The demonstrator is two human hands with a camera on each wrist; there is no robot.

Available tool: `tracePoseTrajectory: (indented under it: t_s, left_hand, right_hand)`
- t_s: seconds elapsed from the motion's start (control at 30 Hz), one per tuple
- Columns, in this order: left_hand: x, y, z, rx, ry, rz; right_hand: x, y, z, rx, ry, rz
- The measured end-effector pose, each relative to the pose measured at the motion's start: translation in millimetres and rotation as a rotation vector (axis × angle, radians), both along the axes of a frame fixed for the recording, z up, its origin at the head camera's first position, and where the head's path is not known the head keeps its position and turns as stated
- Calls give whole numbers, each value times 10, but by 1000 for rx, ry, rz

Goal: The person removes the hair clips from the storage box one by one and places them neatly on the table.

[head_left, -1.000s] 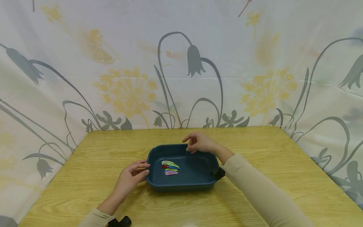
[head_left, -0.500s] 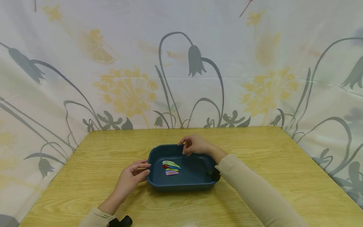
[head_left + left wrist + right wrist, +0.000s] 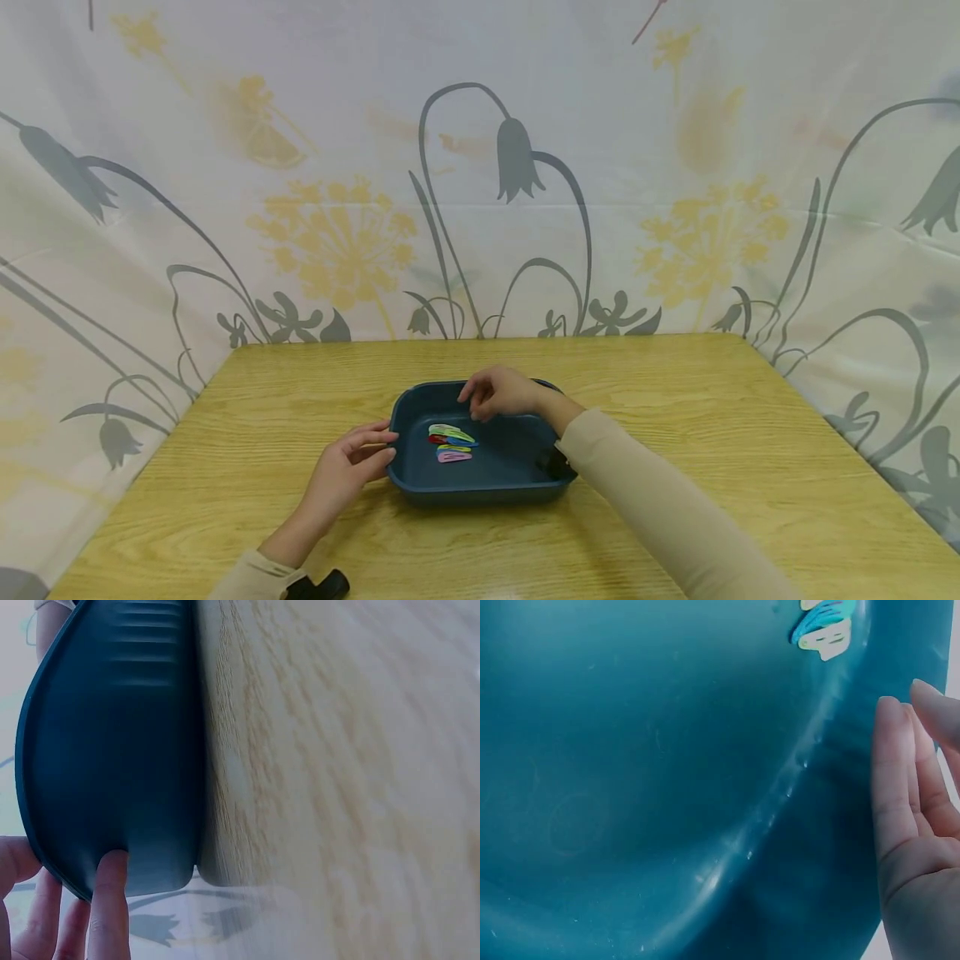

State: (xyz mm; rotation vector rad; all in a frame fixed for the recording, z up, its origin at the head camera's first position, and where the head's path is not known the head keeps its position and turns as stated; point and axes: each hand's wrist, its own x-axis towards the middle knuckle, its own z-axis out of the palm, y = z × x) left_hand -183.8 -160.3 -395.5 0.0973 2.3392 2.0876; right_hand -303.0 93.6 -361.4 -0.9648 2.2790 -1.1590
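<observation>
A dark blue rectangular basin sits on the table. On its floor, toward the left, lies a small group of snap hair clips in pink, blue, yellow, red and light green. My left hand holds the basin's left rim; the left wrist view has fingers against its outer wall. Over the basin's far side hovers my right hand, fingers loosely bent and nothing between them. Some clips show near the top of the right wrist view, apart from the right fingertips.
The wood-grain table extends on all sides of the basin. Behind it hangs a pale curtain printed with grey and yellow flowers. A black wrist camera sits at the left cuff; the right one overlaps the basin's right end.
My right hand has moved left and slightly toward me over the basin, closer to the hair clips. The left hand, basin and clips have stayed in place.
</observation>
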Motion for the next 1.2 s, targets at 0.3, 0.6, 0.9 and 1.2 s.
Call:
tracePoseTrajectory:
  t_s: [0.3, 0.6, 0.9, 1.2]
  left_hand:
    - [-4, 2, -6, 2, 1, -7]
    - [-2, -8, -22, -1, -4, -4]
    - [-1, -12, 0, -7, -10, -6]
    - [11, -9, 8, -6, -12, -4]
  right_hand:
    - [-20, -60, -50, 35, 56, 72]
    - [-11, -123, -111, 113, 101, 92]
    - [12, -145, -136, 167, 98, 93]
    - [16, -180, -167, 202, 120, 81]
